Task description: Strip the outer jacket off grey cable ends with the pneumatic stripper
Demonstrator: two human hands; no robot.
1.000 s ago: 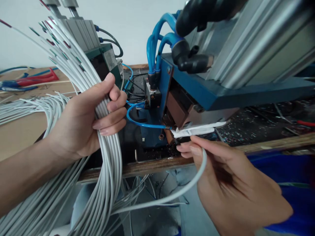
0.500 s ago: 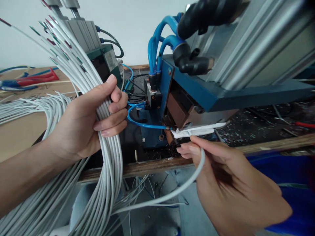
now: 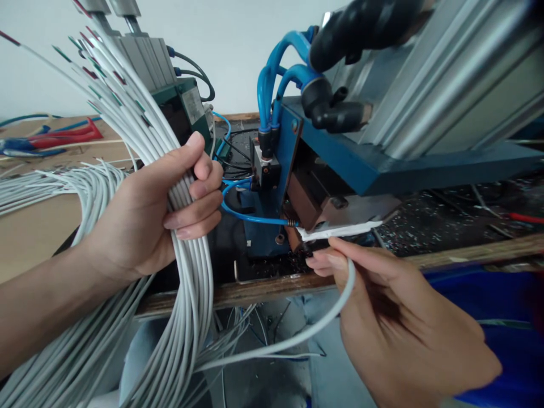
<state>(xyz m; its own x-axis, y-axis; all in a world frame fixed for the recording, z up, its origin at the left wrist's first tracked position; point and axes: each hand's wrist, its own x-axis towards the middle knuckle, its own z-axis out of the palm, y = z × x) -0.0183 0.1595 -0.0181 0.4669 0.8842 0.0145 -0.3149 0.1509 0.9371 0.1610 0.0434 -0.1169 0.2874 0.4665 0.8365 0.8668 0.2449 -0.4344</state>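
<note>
My left hand (image 3: 170, 204) is wrapped round a thick bundle of white cables (image 3: 195, 294). Their upper ends fan out to the upper left, with red and green wire tips showing. Between thumb and fingertips, my right hand (image 3: 382, 306) pinches a single white cable (image 3: 297, 340), which curves down and back toward the bundle. The pinched end is at the jaws of a blue pneumatic press (image 3: 293, 153); the cable's tip is hidden there. White wrapping (image 3: 340, 231) covers the lower jaw, right under the brown upper block (image 3: 304, 198).
Blue air hoses (image 3: 266, 85) and black fittings feed the press. A green machine (image 3: 187, 107) stands behind my left hand. More white cables (image 3: 93, 187) and red-handled pliers (image 3: 63, 136) lie at left. Wire scraps litter the black surface (image 3: 429, 226) behind the wooden edge (image 3: 255, 292).
The upper block of the press has come down onto the white wrapping, closing the gap between the jaws. Both hands keep their grips and have barely moved.
</note>
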